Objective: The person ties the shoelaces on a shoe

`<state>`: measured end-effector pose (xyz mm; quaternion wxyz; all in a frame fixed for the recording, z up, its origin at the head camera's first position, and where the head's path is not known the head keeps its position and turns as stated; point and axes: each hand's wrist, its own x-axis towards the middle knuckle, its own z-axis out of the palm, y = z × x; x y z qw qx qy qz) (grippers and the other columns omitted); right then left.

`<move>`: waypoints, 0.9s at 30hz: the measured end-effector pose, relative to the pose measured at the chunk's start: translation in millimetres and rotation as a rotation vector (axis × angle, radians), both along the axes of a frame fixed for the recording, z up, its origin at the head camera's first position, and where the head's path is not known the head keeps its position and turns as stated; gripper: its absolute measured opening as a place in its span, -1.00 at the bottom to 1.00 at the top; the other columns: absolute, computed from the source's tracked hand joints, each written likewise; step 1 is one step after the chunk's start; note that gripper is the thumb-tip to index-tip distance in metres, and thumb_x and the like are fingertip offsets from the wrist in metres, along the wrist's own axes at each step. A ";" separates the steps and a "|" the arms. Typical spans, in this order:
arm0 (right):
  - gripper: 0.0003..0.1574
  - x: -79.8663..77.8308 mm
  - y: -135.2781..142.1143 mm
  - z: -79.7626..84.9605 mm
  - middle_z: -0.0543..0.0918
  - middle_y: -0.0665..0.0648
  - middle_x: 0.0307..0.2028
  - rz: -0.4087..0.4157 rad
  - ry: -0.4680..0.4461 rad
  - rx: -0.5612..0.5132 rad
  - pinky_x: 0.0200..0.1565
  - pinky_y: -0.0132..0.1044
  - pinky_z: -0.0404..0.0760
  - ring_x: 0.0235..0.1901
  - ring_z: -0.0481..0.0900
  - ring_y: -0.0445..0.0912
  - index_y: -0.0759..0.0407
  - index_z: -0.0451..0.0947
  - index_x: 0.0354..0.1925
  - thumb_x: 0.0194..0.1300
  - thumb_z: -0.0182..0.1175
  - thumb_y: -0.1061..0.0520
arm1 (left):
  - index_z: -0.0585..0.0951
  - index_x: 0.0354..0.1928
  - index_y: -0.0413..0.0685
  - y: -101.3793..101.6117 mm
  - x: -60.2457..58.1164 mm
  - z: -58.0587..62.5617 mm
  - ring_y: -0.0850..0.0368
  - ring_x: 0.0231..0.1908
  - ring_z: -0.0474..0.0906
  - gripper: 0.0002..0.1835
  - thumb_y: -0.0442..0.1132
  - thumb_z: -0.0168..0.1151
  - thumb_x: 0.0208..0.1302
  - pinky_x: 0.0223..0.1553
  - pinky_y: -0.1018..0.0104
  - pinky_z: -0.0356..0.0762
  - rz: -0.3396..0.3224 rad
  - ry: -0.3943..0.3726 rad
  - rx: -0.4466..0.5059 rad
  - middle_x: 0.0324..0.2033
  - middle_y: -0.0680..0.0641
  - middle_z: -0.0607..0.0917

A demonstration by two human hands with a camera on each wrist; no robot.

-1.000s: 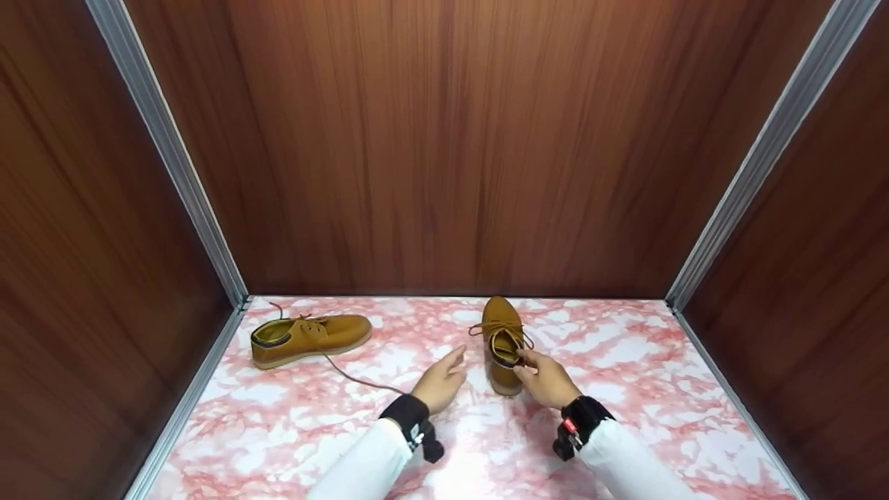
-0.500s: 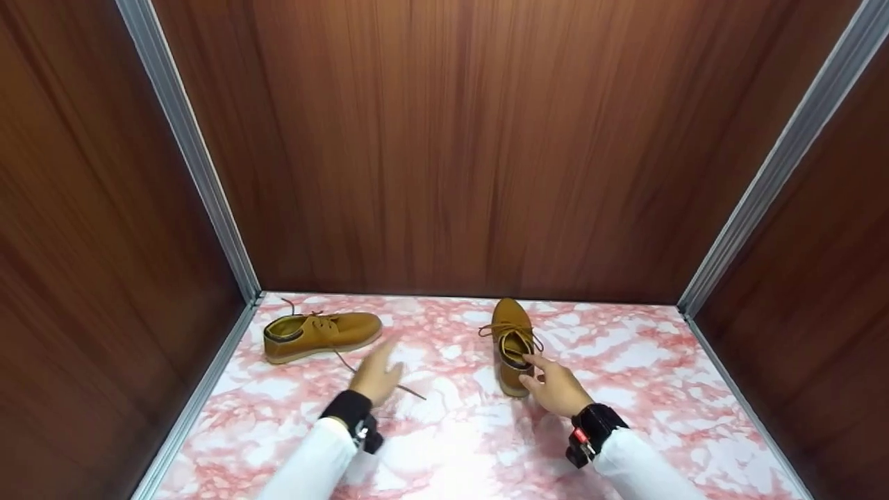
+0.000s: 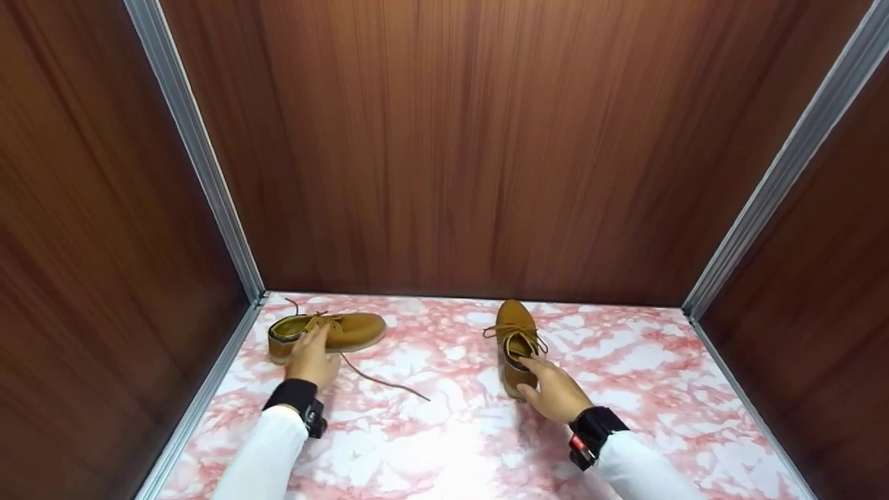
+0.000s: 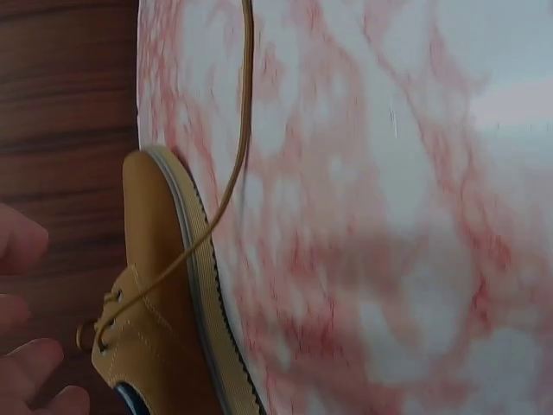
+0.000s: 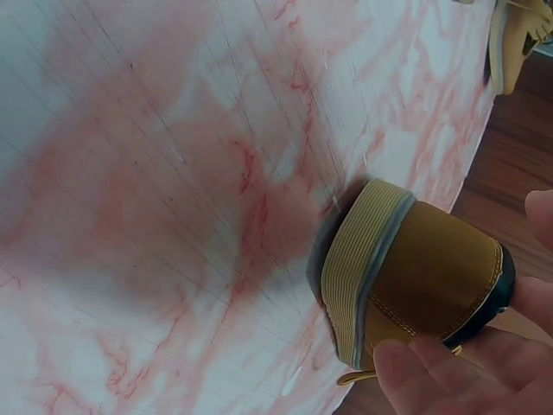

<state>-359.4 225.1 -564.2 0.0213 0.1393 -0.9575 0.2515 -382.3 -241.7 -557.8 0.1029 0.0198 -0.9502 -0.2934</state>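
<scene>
A tan lace-up shoe (image 3: 358,329) stands at the left with its toe pointing right. One end of its lace (image 3: 389,383) trails over the surface toward the middle. My left hand (image 3: 314,361) is over that shoe's near side, fingertips by the lacing and the thumb apart. In the left wrist view its fingers (image 4: 30,367) are loosely bent beside the eyelets. A second tan shoe (image 3: 515,316) stands right of the middle, toe away from me, its lace looped in a bow. My right hand (image 3: 555,394) touches its collar at the heel with extended fingers (image 5: 449,363).
A pink-and-white marbled surface (image 3: 430,444) lies under both shoes. Dark wood panels (image 3: 458,153) enclose it at the back and sides, with metal strips (image 3: 208,153) along the corners. Each wrist wears a black strap (image 3: 597,425) with a small device.
My left hand has moved left from near the right shoe to the left shoe, leaving the lace lying along the surface. My right hand stays at the right shoe's heel.
</scene>
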 end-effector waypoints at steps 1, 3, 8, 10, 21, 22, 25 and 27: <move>-0.30 0.2 0.5 -0.1 0.46 0.44 0.43 -0.001 0.000 0.001 0.48 0.22 0.37 0.47 0.39 0.31 0.23 0.47 0.42 0.41 0.35 0.06 | 0.33 0.53 -0.23 -4.5 -1.4 0.1 -0.53 0.53 0.14 -0.25 -0.26 0.27 0.31 0.50 -0.47 0.10 0.014 -0.008 -0.013 0.53 -0.41 0.31; -0.30 0.7 1.3 -0.3 0.47 0.42 0.43 -0.006 0.000 0.005 0.48 0.20 0.37 0.47 0.40 0.29 0.24 0.46 0.42 0.41 0.36 0.06 | 0.33 0.53 -0.22 -13.4 -3.8 -1.6 -0.51 0.54 0.14 -0.27 -0.25 0.24 0.32 0.49 -0.50 0.11 0.036 -0.022 -0.049 0.53 -0.40 0.30; -0.27 1.9 0.8 -2.1 0.49 0.39 0.41 0.001 0.012 0.019 0.46 0.18 0.41 0.44 0.44 0.27 0.26 0.45 0.42 0.39 0.37 0.07 | 0.33 0.52 -0.24 -33.9 -5.4 -11.2 -0.48 0.55 0.11 -0.30 -0.30 0.19 0.34 0.47 -0.50 0.13 0.070 -0.066 -0.125 0.54 -0.39 0.28; -0.25 2.0 -0.5 -2.6 0.49 0.38 0.41 0.011 0.010 0.024 0.46 0.18 0.41 0.44 0.44 0.27 0.27 0.43 0.43 0.39 0.37 0.07 | 0.32 0.52 -0.27 -40.1 -4.9 -14.4 -0.49 0.55 0.10 -0.29 -0.31 0.19 0.33 0.46 -0.51 0.15 0.075 -0.096 -0.138 0.55 -0.41 0.26; -0.23 -2.0 -4.2 -2.6 0.53 0.34 0.38 0.008 0.053 0.082 0.39 0.14 0.51 0.35 0.54 0.25 0.25 0.43 0.41 0.34 0.42 0.06 | 0.33 0.48 -0.34 -47.3 -15.7 -11.6 -0.49 0.57 0.01 -0.32 -0.33 0.15 0.33 0.42 -0.56 0.15 0.106 -0.120 -0.144 0.49 -0.45 0.34; -0.23 -2.1 -4.3 -3.0 0.53 0.34 0.37 0.009 0.052 0.083 0.38 0.14 0.52 0.34 0.55 0.25 0.26 0.42 0.41 0.34 0.42 0.07 | 0.34 0.46 -0.35 -47.0 -15.8 -10.9 -0.49 0.57 0.03 -0.34 -0.34 0.14 0.32 0.41 -0.56 0.15 0.111 -0.114 -0.153 0.47 -0.46 0.35; -0.23 -1.8 -4.0 -3.9 0.55 0.35 0.35 0.012 0.062 0.082 0.36 0.14 0.54 0.30 0.58 0.26 0.27 0.42 0.39 0.32 0.44 0.09 | 0.43 0.38 -0.39 -45.0 -16.3 -9.3 -0.49 0.52 0.14 -0.40 -0.38 0.16 0.28 0.38 -0.55 0.18 0.117 -0.085 -0.184 0.40 -0.49 0.42; -0.23 -1.5 -3.3 -3.8 0.56 0.35 0.34 0.011 0.071 0.077 0.34 0.14 0.55 0.29 0.59 0.26 0.27 0.42 0.38 0.31 0.44 0.10 | 0.50 0.30 -0.40 -42.5 -17.6 -9.0 -0.50 0.45 0.23 -0.45 -0.39 0.21 0.25 0.35 -0.54 0.19 0.115 -0.062 -0.204 0.35 -0.50 0.46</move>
